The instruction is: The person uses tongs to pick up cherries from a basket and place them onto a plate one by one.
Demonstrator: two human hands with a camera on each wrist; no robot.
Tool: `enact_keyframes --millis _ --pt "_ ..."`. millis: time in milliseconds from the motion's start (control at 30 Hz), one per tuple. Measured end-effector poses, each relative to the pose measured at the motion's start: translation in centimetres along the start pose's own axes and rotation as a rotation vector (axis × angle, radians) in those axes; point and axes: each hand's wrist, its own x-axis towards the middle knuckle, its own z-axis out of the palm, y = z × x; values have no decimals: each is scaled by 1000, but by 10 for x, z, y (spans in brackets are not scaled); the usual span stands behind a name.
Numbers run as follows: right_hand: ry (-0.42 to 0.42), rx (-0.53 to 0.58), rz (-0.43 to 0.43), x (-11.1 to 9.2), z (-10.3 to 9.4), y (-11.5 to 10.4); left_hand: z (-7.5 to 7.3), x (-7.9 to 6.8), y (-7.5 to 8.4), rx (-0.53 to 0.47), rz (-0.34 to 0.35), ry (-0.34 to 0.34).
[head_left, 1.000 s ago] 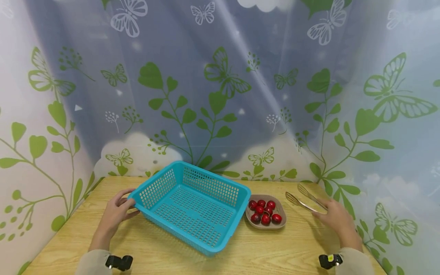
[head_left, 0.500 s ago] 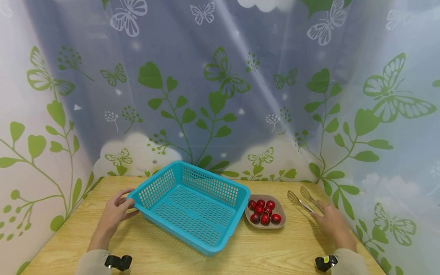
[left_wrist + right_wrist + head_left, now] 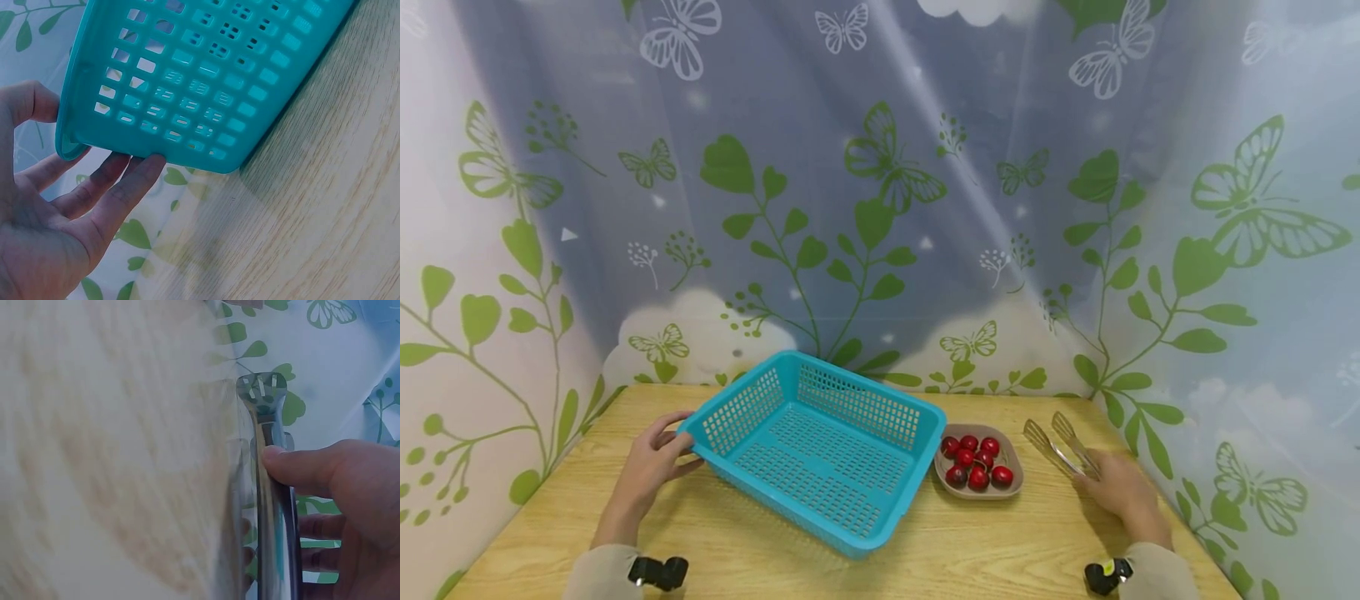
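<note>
My left hand (image 3: 647, 467) holds the near-left corner of a blue plastic basket (image 3: 790, 517). In the left wrist view, the thumb hooks over the basket's rim (image 3: 70, 94) while the fingers touch the wall from outside. Over at the right, my right hand (image 3: 1120, 487) grips a pair of metal tongs (image 3: 1051, 448); their two slotted heads stand apart and point away from me. The right wrist view shows the thumb pressing one arm of the tongs (image 3: 272, 512), with fingers behind the other side. Red cherries (image 3: 966, 458) lie in a small beige dish (image 3: 981, 493) between basket and tongs.
Everything stands on a wood-grain table (image 3: 985, 550). A curtain (image 3: 880, 250) printed with leaves and butterflies hangs behind the table and along both sides. The dish sits close against the basket's right side.
My right hand has shifted a little left and nearer to me, bringing the tongs along. The left hand, the basket and the dish of cherries look unmoved.
</note>
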Motion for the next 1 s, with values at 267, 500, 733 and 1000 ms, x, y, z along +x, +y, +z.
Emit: enact_keyframes --millis 267,500,733,1000 --pt "-14 14 41 0 0 -3 -1 0 0 1 -1 -3" --pt "-35 13 58 2 0 -3 -1 0 0 -2 -3 -9" --pt "-37 -17 74 0 -5 -7 -1 0 -2 2 11 -15" --pt "161 -42 60 -2 -24 -40 -6 -5 9 155 -4 -14"
